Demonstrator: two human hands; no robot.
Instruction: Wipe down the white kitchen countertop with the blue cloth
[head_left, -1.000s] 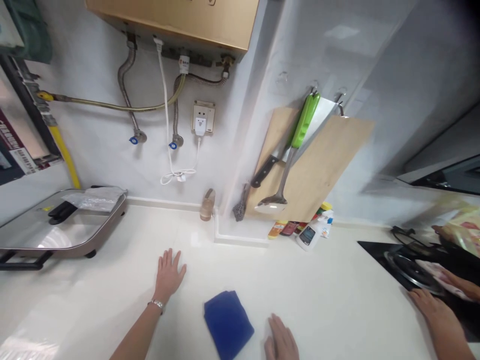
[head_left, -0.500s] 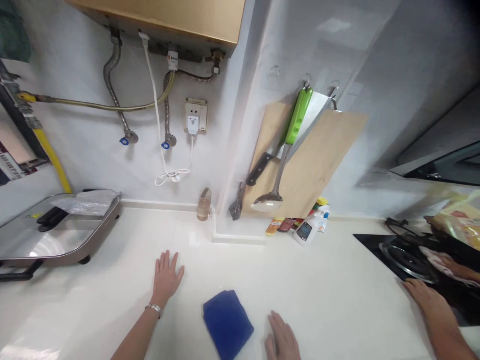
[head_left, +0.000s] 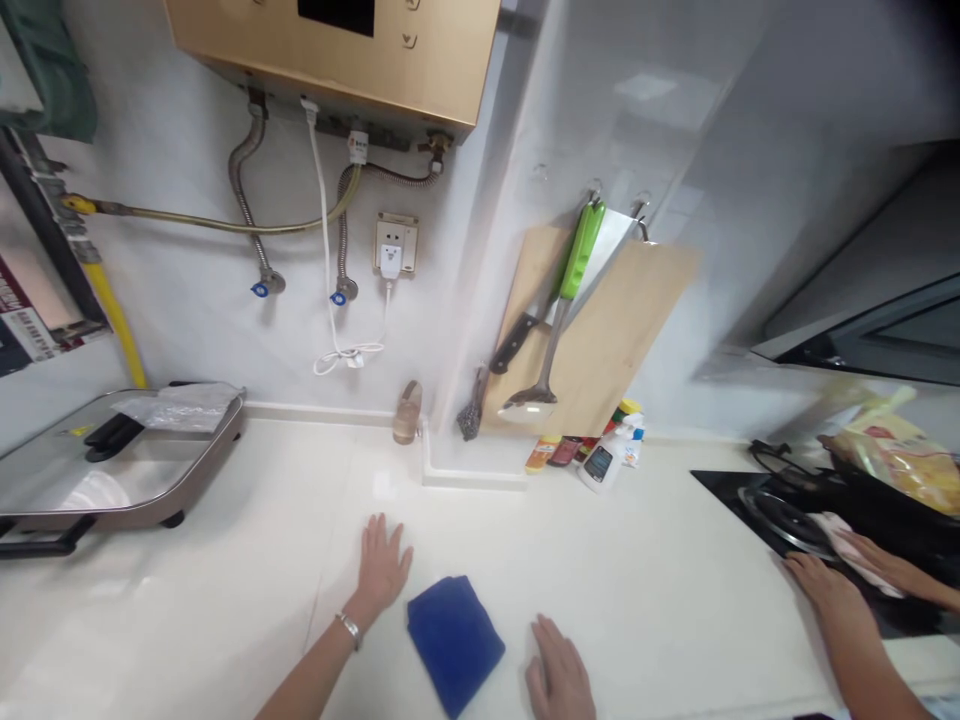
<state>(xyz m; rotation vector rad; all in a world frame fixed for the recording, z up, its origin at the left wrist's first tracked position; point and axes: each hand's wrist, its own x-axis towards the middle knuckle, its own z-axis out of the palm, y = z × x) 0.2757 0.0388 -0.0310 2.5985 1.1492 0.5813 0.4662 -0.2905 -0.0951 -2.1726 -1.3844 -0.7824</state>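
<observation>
My left hand (head_left: 382, 568) rests palm down on the white countertop (head_left: 645, 590), fingers spread and holding nothing. A silver bracelet (head_left: 349, 630) circles that wrist. Just right of it lies a folded blue cloth (head_left: 456, 643), flat on the counter, with a small gap to my fingers. On the cloth's other side is my right hand (head_left: 561, 672), its fingers stretched out and thumb apart. It does not touch the cloth, and nothing shows in it.
A co-worker's hand (head_left: 825, 585) rests by the black cooktop (head_left: 712, 487); the other (head_left: 870, 560) presses a pale cloth (head_left: 862, 570) there. A lidded electric pan (head_left: 169, 495) stands left. Bottles (head_left: 604, 462) line the wall below a hanging cutting board (head_left: 622, 340) and ladle (head_left: 551, 350).
My left hand has slid right, closer to the blue cloth. My right hand has hardly moved. The view has tilted up slightly, and the co-worker's cloth hand has shifted left.
</observation>
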